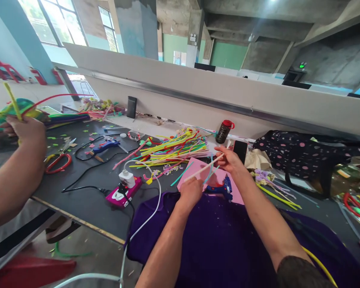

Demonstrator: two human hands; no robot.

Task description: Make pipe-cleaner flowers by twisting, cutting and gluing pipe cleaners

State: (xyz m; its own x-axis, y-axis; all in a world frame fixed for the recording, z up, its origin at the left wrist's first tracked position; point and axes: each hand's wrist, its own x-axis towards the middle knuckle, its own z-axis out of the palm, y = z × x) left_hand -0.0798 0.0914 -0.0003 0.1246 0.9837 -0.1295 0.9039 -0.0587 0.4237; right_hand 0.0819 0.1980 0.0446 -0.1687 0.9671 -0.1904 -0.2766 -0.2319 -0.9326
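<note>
A pale, whitish pipe cleaner (204, 168) is stretched at a slant between my two hands. My left hand (191, 194) is closed around its lower end, just above the front of a pink sheet (189, 171). The upper end is pinched in the fingers of my right hand (229, 160). A light blue pipe cleaner (210, 170) hangs near my right fingers; whether they hold it too is unclear. Below my hands, a blue glue gun (226, 188) lies on the pink sheet. Dark purple cloth (210, 236) covers the near edge.
Behind lies a pile of coloured pipe cleaners (174, 150). At left are a magenta power strip (116, 197) with cables, another glue gun (106, 147) and scissors (59, 163). A co-worker's hand (28, 128) holds pipe cleaners. A bottle (223, 133), phone (240, 151) and patterned bag (306, 158) stand right.
</note>
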